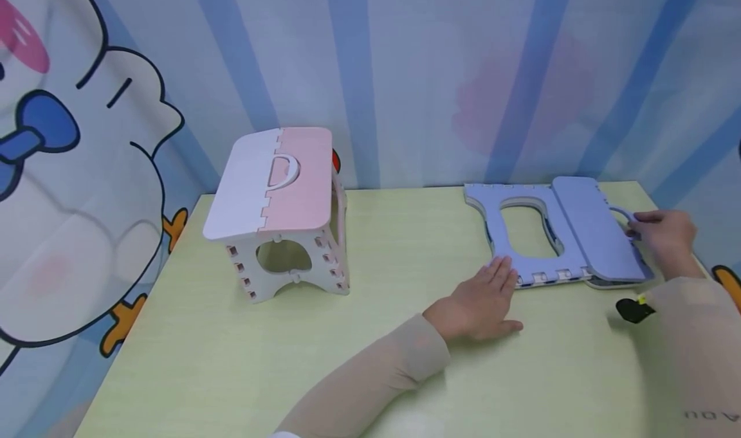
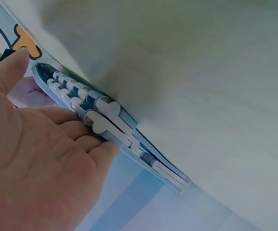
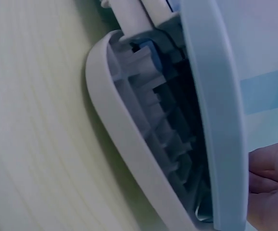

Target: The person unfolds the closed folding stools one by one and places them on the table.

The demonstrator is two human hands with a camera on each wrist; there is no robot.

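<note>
A blue folding stool point(image 1: 604, 232) lies folded flat at the table's back right, its seat toward the right. My right hand point(image 1: 668, 238) grips the small carry handle point(image 1: 622, 213) at the seat's edge. Palm down, my left hand point(image 1: 479, 304) touches the stool's near edge with its straight fingertips. The left wrist view shows these fingers by the hinged edge point(image 2: 115, 120). In the right wrist view, a narrow gap parts the two folded seat halves point(image 3: 221, 120), and only part of the right hand point(image 3: 271, 183) shows beside them.
A pink and white folding stool point(image 1: 298, 193) stands unfolded at the left of the pale green table point(image 1: 393, 245). Behind the table hangs a blue striped cloth point(image 1: 428, 78) with cartoon figures. A small black object point(image 1: 635, 310) is by the right sleeve.
</note>
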